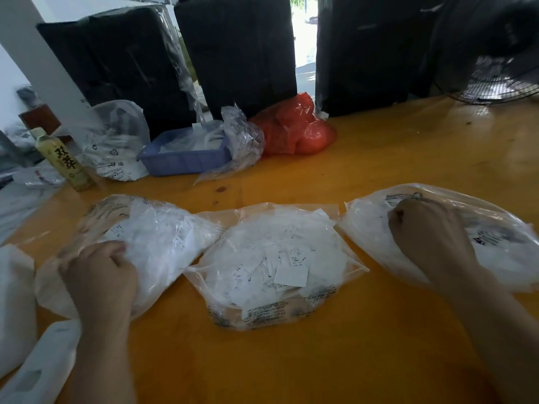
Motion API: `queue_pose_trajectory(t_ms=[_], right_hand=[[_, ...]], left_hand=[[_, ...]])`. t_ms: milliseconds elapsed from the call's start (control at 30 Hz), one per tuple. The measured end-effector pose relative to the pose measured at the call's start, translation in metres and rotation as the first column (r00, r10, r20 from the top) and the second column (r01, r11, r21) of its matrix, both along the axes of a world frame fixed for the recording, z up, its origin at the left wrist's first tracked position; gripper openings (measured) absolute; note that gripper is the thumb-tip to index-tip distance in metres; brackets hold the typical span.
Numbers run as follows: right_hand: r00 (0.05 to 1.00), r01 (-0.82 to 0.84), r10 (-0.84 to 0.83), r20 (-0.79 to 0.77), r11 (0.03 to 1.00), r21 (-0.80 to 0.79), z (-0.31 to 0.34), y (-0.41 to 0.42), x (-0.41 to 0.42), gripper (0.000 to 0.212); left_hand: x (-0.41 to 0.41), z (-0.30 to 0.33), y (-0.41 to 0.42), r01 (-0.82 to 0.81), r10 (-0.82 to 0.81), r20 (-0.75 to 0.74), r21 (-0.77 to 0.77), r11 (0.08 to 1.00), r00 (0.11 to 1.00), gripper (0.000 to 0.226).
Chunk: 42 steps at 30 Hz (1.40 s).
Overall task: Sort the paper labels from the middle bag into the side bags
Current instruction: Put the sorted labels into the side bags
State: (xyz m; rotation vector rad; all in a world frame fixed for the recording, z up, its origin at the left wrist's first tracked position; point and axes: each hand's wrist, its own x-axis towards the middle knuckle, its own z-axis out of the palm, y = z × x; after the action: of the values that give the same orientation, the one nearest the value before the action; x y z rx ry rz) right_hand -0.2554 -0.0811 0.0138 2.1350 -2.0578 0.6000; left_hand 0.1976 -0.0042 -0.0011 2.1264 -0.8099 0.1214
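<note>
On the orange wooden table (379,176), both curled hands, left hand (100,275) and right hand (428,228), were depositing into the clear plastic side bags (163,228); whether they gripped labels was unclear. Next: picking from the clear middle bag (274,316) of white paper labels (291,275).

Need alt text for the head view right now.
Three clear plastic bags of white paper labels lie in a row on an orange table: left hand on the left bag, right hand on the right bag, middle bag untouched.
</note>
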Motion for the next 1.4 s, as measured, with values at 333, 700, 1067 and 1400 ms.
queue_pose_trajectory(t_ms=[333, 700, 1067, 1400], right_hand=[[0.898, -0.111, 0.181, 0.4, 0.975, -0.192, -0.004, 0.007, 0.023, 0.012], [0.493, -0.566, 0.276, 0.825, 0.822, 0.063, -0.011, 0.038, 0.077, 0.02], [0.578, -0.639, 0.47, 0.667, 0.769, 0.012, -0.024, 0.049, 0.094, 0.011], [0.531, -0.6, 0.389, 0.752, 0.8, 0.01, -0.026, 0.047, 0.093, 0.013]], left_hand=[[-0.005, 0.003, 0.0, 0.096, -0.087, 0.106, -0.082, 0.992, 0.991, 0.063], [-0.123, 0.008, 0.003, 0.673, -0.624, 0.256, -0.348, 0.653, 0.738, 0.029], [-0.183, -0.018, 0.001, 0.737, -0.761, -0.548, -0.341, 0.583, 0.349, 0.05], [-0.172, -0.025, -0.001, 0.568, -0.711, -0.684, -0.524, 0.635, 0.163, 0.033]])
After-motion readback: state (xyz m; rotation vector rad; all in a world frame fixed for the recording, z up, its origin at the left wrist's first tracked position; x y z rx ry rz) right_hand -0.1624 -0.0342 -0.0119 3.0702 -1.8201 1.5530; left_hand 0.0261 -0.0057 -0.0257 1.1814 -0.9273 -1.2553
